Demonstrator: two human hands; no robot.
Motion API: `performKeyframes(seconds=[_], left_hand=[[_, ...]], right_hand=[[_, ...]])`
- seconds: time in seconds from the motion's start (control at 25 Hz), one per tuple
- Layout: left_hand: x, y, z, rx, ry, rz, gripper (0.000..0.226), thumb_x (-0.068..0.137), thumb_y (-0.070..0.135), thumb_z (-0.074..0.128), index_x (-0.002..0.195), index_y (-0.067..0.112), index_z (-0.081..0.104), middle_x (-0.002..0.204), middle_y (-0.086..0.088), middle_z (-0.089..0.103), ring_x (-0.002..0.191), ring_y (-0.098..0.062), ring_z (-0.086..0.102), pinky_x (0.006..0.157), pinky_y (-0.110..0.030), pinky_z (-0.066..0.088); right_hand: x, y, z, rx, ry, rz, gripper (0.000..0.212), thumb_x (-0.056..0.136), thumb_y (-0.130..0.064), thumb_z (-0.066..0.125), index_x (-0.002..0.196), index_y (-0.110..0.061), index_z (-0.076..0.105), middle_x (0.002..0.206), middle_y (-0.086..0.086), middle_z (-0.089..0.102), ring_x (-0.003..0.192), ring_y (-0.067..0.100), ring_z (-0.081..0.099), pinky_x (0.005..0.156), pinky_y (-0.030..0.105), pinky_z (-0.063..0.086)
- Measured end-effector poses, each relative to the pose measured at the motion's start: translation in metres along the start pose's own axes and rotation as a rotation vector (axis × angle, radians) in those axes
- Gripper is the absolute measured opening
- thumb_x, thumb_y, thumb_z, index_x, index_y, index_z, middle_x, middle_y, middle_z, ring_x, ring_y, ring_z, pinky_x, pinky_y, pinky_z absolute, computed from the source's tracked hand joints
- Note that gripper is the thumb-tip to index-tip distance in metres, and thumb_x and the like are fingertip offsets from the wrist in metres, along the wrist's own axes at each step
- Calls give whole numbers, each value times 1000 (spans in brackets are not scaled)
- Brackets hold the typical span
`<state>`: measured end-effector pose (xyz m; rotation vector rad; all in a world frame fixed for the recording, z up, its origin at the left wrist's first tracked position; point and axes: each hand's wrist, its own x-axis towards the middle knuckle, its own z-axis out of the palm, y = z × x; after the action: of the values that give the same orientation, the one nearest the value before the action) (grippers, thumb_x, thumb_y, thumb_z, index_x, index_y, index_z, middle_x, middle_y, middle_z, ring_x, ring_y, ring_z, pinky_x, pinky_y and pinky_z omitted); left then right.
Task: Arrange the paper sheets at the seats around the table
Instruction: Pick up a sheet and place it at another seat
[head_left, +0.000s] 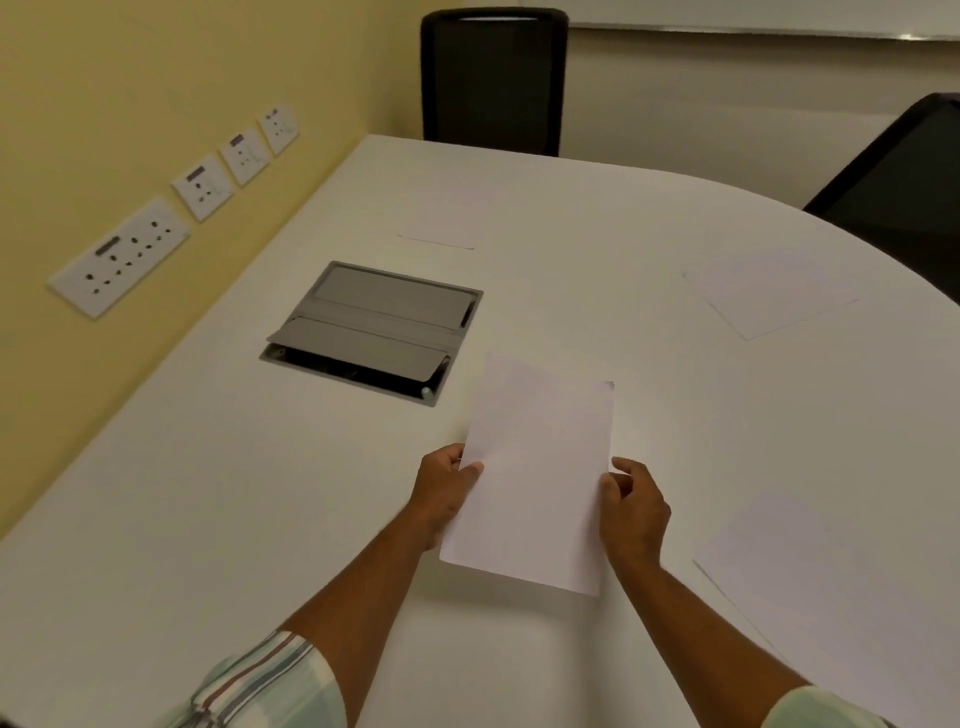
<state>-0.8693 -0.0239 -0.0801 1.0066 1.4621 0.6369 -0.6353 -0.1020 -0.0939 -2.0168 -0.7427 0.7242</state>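
Observation:
A white paper sheet is held just above the white table, in front of me. My left hand grips its left edge with the thumb on top. My right hand pinches its right edge. Three other white sheets lie flat on the table: one at the far seat, one at the right seat, one at the near right. They are hard to tell from the tabletop.
A grey cable box with flaps is set into the table left of the held sheet. A black chair stands at the far end, another at the right. Wall sockets line the yellow wall on the left.

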Motion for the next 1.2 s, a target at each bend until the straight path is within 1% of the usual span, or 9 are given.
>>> performKeyframes(seconds=[0.16, 0.24, 0.4, 0.56, 0.72, 0.8, 0.88, 1.04, 1.2], left_hand=[[-20, -19, -57, 44, 110, -1, 17, 97, 16, 66, 110, 21, 77, 97, 3, 82, 84, -19, 80, 66, -26, 62], [-30, -28, -88, 64, 155, -2, 19, 98, 16, 66, 114, 17, 76, 100, 2, 81, 87, -18, 78, 66, -23, 60], [-46, -43, -145, 100, 186, -39, 25, 99, 12, 66, 122, 11, 74, 111, -6, 80, 95, -22, 78, 73, -25, 59], [-54, -61, -208, 222, 235, -56, 26, 99, 9, 64, 124, 6, 73, 115, -8, 77, 98, -25, 74, 78, -25, 58], [-54, -77, -268, 382, 250, -77, 25, 101, 9, 64, 124, 2, 71, 120, -14, 75, 108, -30, 71, 93, -37, 57], [-53, -81, -291, 453, 243, -86, 26, 101, 9, 64, 124, 1, 71, 121, -15, 74, 111, -32, 70, 97, -40, 55], [-49, -85, -310, 512, 234, -103, 27, 101, 10, 63, 126, 2, 70, 123, -15, 73, 114, -33, 69, 98, -37, 53], [-38, -93, -331, 601, 229, -136, 34, 103, 12, 61, 136, 2, 64, 136, -18, 68, 126, -35, 63, 105, -39, 51], [-39, -101, -327, 800, 299, -112, 57, 105, 25, 60, 156, 12, 42, 156, -16, 48, 143, -35, 47, 119, -47, 40]], right_hand=[[-38, -4, 36, -15, -160, -15, 17, 97, -8, 64, 100, -22, 72, 90, -3, 75, 85, 22, 72, 88, 48, 62], [-57, -9, 55, -33, -261, -21, 19, 96, -10, 68, 95, -28, 72, 89, -5, 76, 85, 20, 73, 88, 50, 62], [-95, -17, 100, 3, -460, 18, 19, 94, -18, 73, 95, -37, 71, 93, -4, 76, 89, 20, 73, 89, 53, 62], [-138, -25, 148, -55, -622, -22, 13, 93, -24, 76, 105, -27, 73, 103, -4, 74, 97, 22, 72, 92, 47, 60], [-177, -21, 180, -318, -688, -401, 32, 94, -26, 76, 124, -16, 68, 131, 4, 63, 115, 24, 65, 100, 37, 51], [-190, -21, 191, -480, -776, -593, 45, 98, -35, 69, 139, -17, 62, 152, 4, 52, 137, 26, 53, 112, 39, 43], [-200, -20, 205, -686, -919, -799, 60, 103, -48, 55, 156, -23, 44, 168, -1, 33, 153, 21, 34, 121, 40, 32], [-211, -15, 230, -1001, -1152, -1090, 74, 107, -60, 29, 167, -21, 9, 176, 0, -2, 162, 21, -2, 129, 43, 6], [-218, -14, 241, -1189, -1192, -1156, 78, 107, -61, 22, 166, -15, 0, 174, 6, -16, 161, 26, -13, 129, 48, -3]])
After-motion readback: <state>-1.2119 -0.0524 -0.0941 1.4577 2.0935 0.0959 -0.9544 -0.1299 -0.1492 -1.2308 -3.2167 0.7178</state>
